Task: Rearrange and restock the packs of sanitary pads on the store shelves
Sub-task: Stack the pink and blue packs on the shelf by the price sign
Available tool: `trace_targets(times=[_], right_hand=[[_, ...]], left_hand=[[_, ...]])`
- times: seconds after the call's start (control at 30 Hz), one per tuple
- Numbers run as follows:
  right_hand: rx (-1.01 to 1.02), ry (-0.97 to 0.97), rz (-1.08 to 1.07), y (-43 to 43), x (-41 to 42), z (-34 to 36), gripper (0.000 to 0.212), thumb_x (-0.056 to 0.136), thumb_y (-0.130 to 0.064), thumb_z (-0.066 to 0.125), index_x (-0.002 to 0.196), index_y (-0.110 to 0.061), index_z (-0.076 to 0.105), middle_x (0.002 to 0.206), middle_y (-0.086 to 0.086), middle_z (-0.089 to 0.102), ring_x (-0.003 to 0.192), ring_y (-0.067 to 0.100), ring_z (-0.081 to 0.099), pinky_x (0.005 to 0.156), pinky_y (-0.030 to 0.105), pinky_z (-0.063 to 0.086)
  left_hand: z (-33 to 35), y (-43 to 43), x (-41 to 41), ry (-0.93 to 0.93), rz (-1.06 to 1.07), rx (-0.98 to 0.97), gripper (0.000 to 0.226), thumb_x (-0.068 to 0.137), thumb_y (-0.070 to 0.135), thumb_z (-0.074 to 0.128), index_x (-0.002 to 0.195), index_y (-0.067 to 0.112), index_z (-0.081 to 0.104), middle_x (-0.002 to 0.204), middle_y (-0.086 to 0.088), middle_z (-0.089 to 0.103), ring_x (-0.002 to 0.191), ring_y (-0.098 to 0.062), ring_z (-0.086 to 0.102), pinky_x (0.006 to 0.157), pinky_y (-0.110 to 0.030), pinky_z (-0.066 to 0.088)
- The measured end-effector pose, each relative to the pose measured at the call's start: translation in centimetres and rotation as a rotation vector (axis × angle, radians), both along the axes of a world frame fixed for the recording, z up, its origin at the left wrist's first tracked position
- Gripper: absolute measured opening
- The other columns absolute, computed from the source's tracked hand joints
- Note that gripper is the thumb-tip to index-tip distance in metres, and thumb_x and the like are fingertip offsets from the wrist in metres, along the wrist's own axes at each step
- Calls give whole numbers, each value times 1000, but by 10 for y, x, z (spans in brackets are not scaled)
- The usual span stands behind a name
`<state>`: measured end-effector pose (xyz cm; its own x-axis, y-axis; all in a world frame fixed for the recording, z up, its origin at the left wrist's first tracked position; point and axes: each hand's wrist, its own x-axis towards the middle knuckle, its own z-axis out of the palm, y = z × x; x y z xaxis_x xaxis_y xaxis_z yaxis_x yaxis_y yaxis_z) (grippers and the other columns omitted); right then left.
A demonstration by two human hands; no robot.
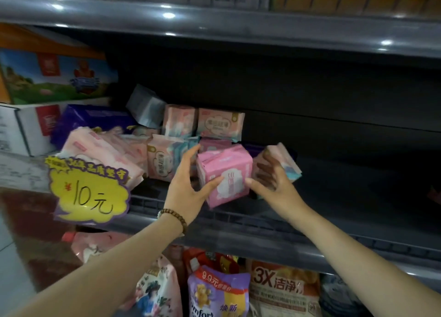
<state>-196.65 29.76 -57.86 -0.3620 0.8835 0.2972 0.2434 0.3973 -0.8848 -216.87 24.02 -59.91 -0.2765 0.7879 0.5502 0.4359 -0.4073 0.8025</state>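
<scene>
**Restocking the middle shelf: placing a pink pack at the front**

The left hand (188, 188) grips the left front corner of a pink pack (229, 171) of sanitary pads, with the thumb on its printed face and the fingers along its side. The pack stands slightly tilted on the middle shelf (334, 197), near the front rail and just right of a jumble of pale packs (133, 154). The right hand (269, 183), just beside it, has its fingers curled round a second pack (288, 166), pale pink with a teal edge. Its thumb reaches toward the pink pack's right edge. Whether this second pack rests on the shelf cannot be told.

The step in hand appears to be placement, starting a front row on the bare right part of the shelf. The next move probably calls for squaring the pink pack upright, face outward. The second pack would then go down against its right side, without toppling the stacked packs (219, 123) behind.
</scene>
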Motion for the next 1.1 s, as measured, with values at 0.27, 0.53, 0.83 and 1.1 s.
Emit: trace_targets(times=[0.27,0.53,0.83,1.1], right_hand=[[-328,295,122,-88,-44,4,92,63,-47,71,144,-28,32,134,-2,56,122,14,54,104,35,42],[-681,233,160,-154,-99,-84,55,78,-28,71,128,-15,53,115,5,68,90,14,69,62,20,55],[-1042,41,-9,-172,-138,-224,53,84,-40,69,129,-18,51,116,5,68,101,21,66,74,34,58],[-1318,-21,-139,-191,-171,-364,49,91,-38,61,133,-18,47,118,14,66,93,31,68,63,35,57]], left_hand=[[8,-92,-6,-561,6,23,64,71,41,64,126,17,46,116,-3,63,104,-15,64,89,-45,54],[-86,-165,-36,-845,74,-272,37,78,38,65,103,17,46,103,-7,65,90,-27,66,73,-46,59],[-185,-195,-108,-698,-6,-1110,50,92,52,47,128,18,49,117,-8,56,96,-23,58,74,-31,53],[-302,-186,-115,-635,-11,-1433,62,89,54,52,122,2,53,116,-21,63,87,-31,60,85,-42,52]])
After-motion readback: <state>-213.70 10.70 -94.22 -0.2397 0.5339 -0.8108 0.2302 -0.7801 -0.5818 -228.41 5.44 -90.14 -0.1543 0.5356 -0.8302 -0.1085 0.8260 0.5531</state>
